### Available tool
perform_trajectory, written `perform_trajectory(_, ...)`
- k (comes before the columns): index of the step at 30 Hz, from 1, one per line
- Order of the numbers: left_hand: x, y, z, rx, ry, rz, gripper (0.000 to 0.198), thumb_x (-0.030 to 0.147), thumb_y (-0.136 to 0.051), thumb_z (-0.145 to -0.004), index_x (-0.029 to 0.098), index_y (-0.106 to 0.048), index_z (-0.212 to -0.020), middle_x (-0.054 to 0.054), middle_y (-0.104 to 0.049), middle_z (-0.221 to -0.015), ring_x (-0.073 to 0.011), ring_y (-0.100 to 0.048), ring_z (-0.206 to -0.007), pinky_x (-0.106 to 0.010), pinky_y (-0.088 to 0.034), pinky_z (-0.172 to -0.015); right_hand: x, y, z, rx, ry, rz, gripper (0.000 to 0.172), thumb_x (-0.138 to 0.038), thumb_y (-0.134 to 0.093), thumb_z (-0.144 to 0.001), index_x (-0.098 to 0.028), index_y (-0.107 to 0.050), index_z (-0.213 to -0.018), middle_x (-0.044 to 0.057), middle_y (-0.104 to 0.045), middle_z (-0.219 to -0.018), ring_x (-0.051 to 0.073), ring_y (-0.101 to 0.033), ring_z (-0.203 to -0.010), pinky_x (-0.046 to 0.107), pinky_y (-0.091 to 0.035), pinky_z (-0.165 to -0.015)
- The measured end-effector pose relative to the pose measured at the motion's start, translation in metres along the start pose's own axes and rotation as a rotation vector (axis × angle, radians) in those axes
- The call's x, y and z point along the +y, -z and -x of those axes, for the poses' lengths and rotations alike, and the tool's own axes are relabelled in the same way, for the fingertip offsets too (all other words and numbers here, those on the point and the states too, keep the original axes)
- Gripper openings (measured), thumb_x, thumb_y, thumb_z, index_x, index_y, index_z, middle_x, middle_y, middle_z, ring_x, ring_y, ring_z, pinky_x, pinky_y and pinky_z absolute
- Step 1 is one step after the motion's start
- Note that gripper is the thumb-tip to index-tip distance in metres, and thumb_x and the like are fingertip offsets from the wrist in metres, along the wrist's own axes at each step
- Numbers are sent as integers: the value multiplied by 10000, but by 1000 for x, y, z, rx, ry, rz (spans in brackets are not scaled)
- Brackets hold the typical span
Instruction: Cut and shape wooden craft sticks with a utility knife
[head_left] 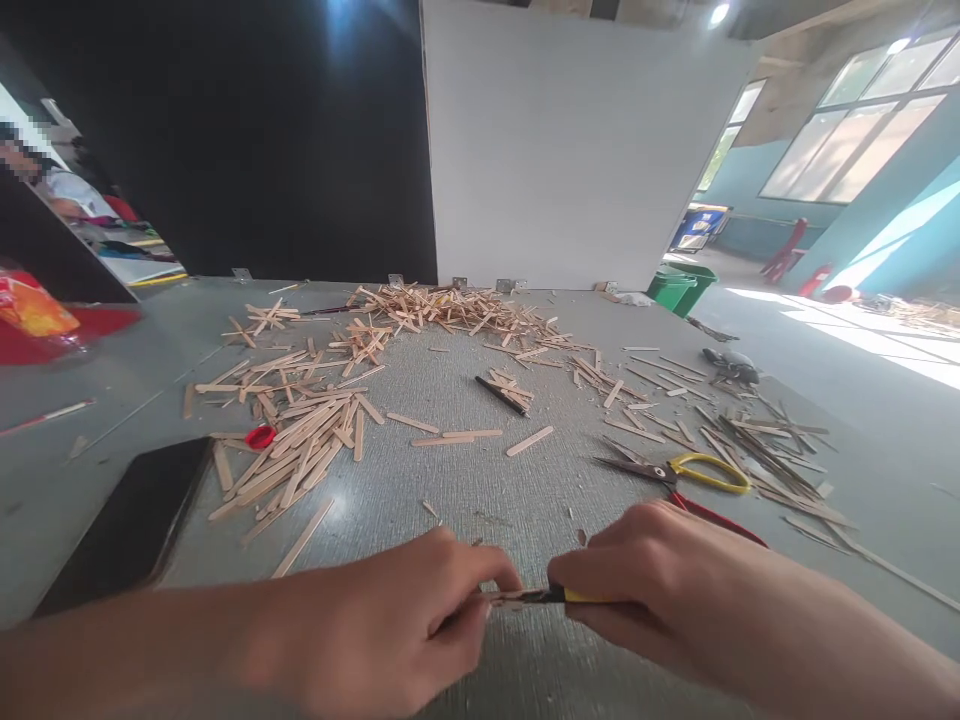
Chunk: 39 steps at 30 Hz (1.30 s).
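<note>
My left hand is closed in a pinch on the end of a thin wooden stick near the table's front edge. My right hand is closed round a yellow-handled knife, whose dark blade meets the stick between the two hands. Most of the knife handle is hidden inside my fingers. Loose ice-cream sticks lie in a heap to the left, and more are piled at the back of the grey table.
Yellow and red scissors lie just beyond my right hand. A black phone rests at the left, a red cap beside the sticks, a black pen mid-table. Dark stick offcuts are scattered right. A white board stands behind.
</note>
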<state>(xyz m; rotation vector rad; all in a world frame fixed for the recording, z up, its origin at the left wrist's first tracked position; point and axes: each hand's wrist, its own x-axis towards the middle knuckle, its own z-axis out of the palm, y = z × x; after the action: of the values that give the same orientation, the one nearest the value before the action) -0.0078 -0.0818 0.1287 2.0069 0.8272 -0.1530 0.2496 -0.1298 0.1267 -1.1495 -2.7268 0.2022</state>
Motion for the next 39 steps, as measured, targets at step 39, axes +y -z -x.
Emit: perform_trajectory(39,7,17,3,-38,36,238,269,402,-348,-1133,238,-472,-1305,59,-540,-748,-145,-471,-683,-265,-431,-704,34,-3,-10,38,-393,-569,321,-452,-585,-1050,-206,-774,-966,-3,-677,-708,90,-488,-526,200,-400,-474)
